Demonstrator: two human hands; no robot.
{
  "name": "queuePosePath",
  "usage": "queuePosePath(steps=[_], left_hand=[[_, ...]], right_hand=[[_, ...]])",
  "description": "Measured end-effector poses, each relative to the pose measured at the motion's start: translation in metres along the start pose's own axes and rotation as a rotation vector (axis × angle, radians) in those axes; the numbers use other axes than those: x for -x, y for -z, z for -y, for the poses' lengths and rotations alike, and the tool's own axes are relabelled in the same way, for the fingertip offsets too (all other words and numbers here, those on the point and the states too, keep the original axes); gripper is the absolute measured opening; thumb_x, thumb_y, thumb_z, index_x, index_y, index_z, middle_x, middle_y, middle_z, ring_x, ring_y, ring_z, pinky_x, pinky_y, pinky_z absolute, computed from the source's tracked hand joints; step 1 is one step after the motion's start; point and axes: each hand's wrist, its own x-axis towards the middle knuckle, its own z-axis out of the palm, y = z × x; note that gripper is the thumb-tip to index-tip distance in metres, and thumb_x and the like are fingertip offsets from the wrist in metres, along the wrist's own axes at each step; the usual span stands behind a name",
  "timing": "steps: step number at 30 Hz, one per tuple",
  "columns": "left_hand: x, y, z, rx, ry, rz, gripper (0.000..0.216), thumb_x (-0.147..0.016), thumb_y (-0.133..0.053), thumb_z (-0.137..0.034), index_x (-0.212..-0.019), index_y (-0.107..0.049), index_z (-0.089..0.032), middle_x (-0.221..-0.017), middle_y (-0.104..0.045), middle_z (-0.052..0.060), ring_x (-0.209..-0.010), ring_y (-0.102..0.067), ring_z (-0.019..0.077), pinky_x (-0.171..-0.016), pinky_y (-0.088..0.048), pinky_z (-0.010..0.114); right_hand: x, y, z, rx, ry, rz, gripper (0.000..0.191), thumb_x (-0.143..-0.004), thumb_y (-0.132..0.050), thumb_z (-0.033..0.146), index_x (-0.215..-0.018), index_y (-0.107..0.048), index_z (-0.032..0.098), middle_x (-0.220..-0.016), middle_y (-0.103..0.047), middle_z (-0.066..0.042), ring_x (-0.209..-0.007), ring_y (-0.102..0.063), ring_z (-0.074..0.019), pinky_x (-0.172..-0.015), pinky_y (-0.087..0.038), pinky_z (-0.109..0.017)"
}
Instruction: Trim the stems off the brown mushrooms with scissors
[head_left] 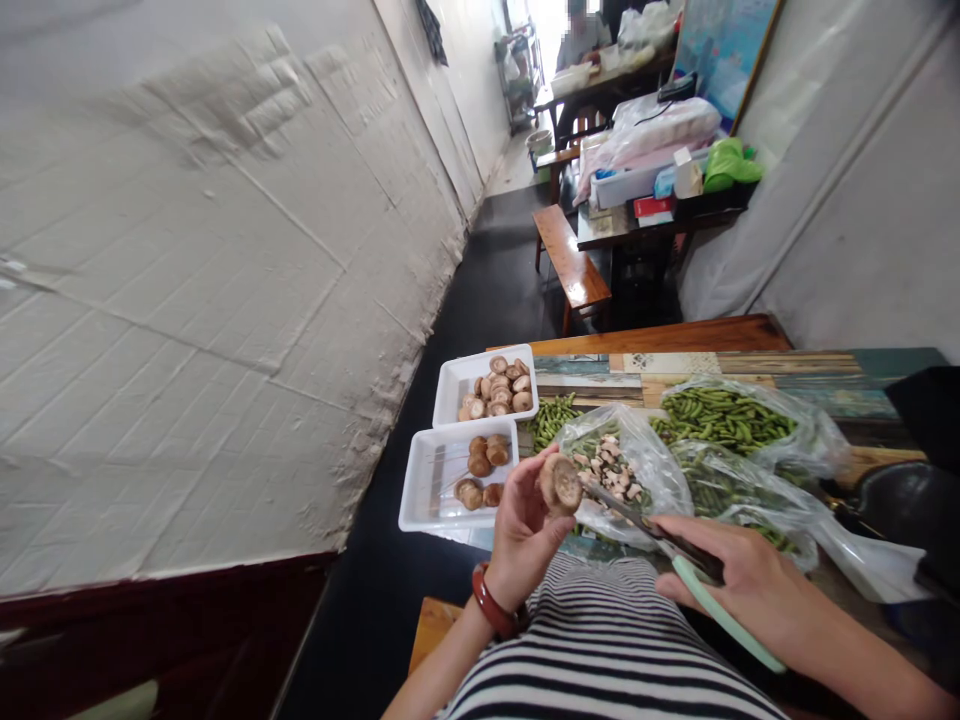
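Observation:
My left hand (pixel 519 535) is closed around a brown mushroom (pixel 561 484), its gilled underside turned toward the right. In my right hand (pixel 750 585) is a pair of scissors (pixel 694 580) with mint-green handles, the blades pointing at the mushroom and close to its edge. Below them lies a clear plastic bag (pixel 667 480) with cut mushroom stems (pixel 611 468) on it. Whole mushrooms (pixel 501 390) fill part of the farther white tray (pixel 448 388). The nearer white tray (pixel 420 490) holds several browner mushrooms (pixel 480 460) and thin sticks.
Green bean pods (pixel 724 415) lie in plastic bags on the right; more pods (pixel 553 415) sit beside the trays. Beyond the patterned table (pixel 600 365) stand a wooden bench (pixel 570 255) and a loaded table (pixel 600 232). A person (pixel 581 45) is at the back. A white wall (pixel 225 300) runs along the left.

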Motion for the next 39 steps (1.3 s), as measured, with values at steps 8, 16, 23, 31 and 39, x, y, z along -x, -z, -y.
queuePosePath(steps=[8, 16, 23, 31, 39], left_hand=[[-0.002, 0.008, 0.013, -0.174, -0.079, 0.050, 0.057, -0.089, -0.076, -0.019, -0.141, -0.055, -0.029, -0.162, -0.047, 0.015, -0.150, -0.046, 0.0316, -0.122, -0.040, 0.050], [-0.006, -0.005, 0.009, -0.136, -0.024, 0.058, 0.056, -0.086, -0.081, -0.023, -0.137, -0.058, -0.029, -0.159, -0.051, 0.013, -0.148, -0.047, 0.0314, -0.122, -0.039, 0.049], [-0.015, -0.009, 0.000, 0.075, 0.202, -0.013, 0.084, -0.074, -0.091, -0.033, -0.148, -0.050, -0.032, -0.158, -0.052, 0.011, -0.142, -0.054, 0.0333, -0.117, -0.045, 0.046], [-0.016, -0.019, -0.008, 0.258, 0.314, 0.085, 0.080, -0.072, -0.093, -0.029, -0.141, -0.054, -0.034, -0.156, -0.054, 0.012, -0.105, -0.074, 0.0274, -0.072, -0.064, 0.030], [-0.013, -0.021, -0.015, 0.326, 0.337, 0.056, 0.074, -0.082, -0.085, -0.035, -0.148, -0.053, -0.033, -0.159, -0.052, 0.012, -0.124, -0.068, 0.0328, -0.101, -0.058, 0.043]], right_hand=[[-0.001, -0.010, 0.012, -0.470, -0.228, 0.336, 0.052, -0.082, -0.066, 0.064, -0.111, -0.073, 0.021, -0.066, -0.056, 0.005, -0.053, -0.042, -0.0105, -0.051, -0.039, -0.025], [0.004, -0.021, 0.008, -0.649, -0.272, 0.349, 0.059, -0.084, -0.063, 0.071, -0.112, -0.068, 0.020, -0.063, -0.049, 0.007, -0.055, -0.038, -0.0095, -0.053, -0.034, -0.024], [0.013, -0.021, -0.011, -0.438, -0.236, 0.129, 0.062, -0.088, -0.060, 0.068, -0.122, -0.070, 0.017, -0.069, -0.068, 0.000, -0.057, -0.061, -0.0162, -0.054, -0.049, -0.029], [0.011, -0.002, -0.016, 0.128, 0.232, -0.180, 0.037, -0.092, -0.065, 0.040, -0.121, -0.075, 0.019, -0.116, -0.081, -0.011, -0.100, -0.080, -0.0243, -0.086, -0.065, -0.033], [0.004, 0.028, -0.013, 0.533, 0.511, -0.214, 0.044, -0.092, -0.070, 0.037, -0.132, -0.066, 0.021, -0.101, -0.082, -0.004, -0.078, -0.080, -0.0194, -0.063, -0.066, -0.028]])
